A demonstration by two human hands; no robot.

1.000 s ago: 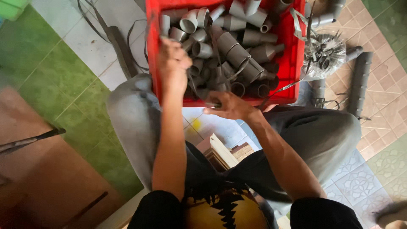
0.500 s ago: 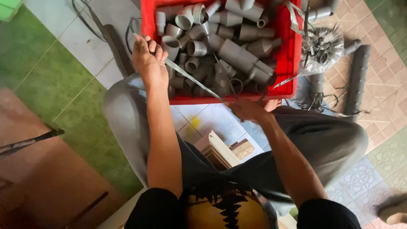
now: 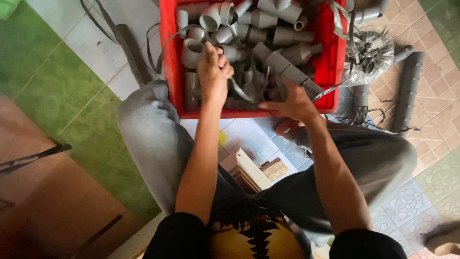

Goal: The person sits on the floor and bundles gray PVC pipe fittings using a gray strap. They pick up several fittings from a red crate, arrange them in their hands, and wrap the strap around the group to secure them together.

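Inside the red plastic crate (image 3: pixel 173 57), near its front wall, both hands are kept busy among grey pipe fittings (image 3: pixel 268 38). The left hand (image 3: pixel 214 72) is closed in a pinch on a thin grey plastic strip (image 3: pixel 239 90), which curves from the fingers down toward the crate's front wall. The right hand (image 3: pixel 292 100) is set at the front right of the crate, fingers spread and pressed onto the fittings; whether anything is actually gripped there cannot be told. The two hands are held apart, with the strip between them.

To do this well, judging by the tangle, the strip is best pulled slowly and along its own length, while the fittings are held down by the other hand so that none are dragged over the crate wall.

One crate is seen. The fittings in it cannot be counted exactly, as they overlap and run out of view; well over a dozen are visible. Right of the crate, one tangled bundle of strips (image 3: pixel 369 52) is seen, and two dark ridged tubes (image 3: pixel 407 91) lie beside it on the tiled floor (image 3: pixel 62 81). More loose strips are draped over the crate's left and right walls.
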